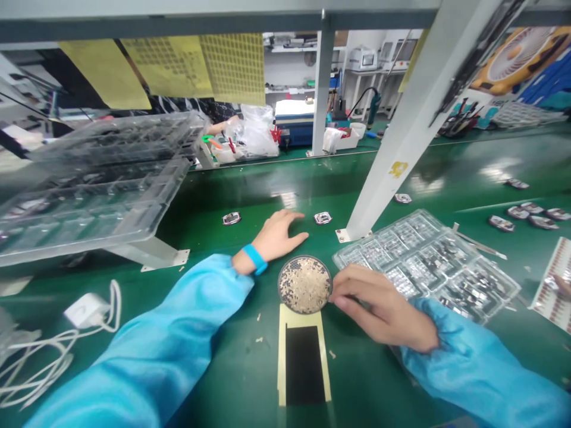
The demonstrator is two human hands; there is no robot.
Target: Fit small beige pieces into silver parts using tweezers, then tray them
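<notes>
My left hand reaches over the green surface with its fingers apart and nothing in it, and a blue band circles its wrist. To the right of its fingertips lies a small silver-rimmed electronic part; a similar part is on its left. A round dish full of tiny tan and dark pieces stands in front of me. At the dish's right edge, my right hand has thumb and fingers pinched together, touching the rim; what they hold, if anything, is hidden. Below the dish is a black rectangle bordered by yellow tape.
A clear compartment tray of small parts lies right, beside a slanted metal post. Stacked plastic trays stand on a raised shelf at left. A white charger with coiled cable lies lower left. Several similar parts sit far right.
</notes>
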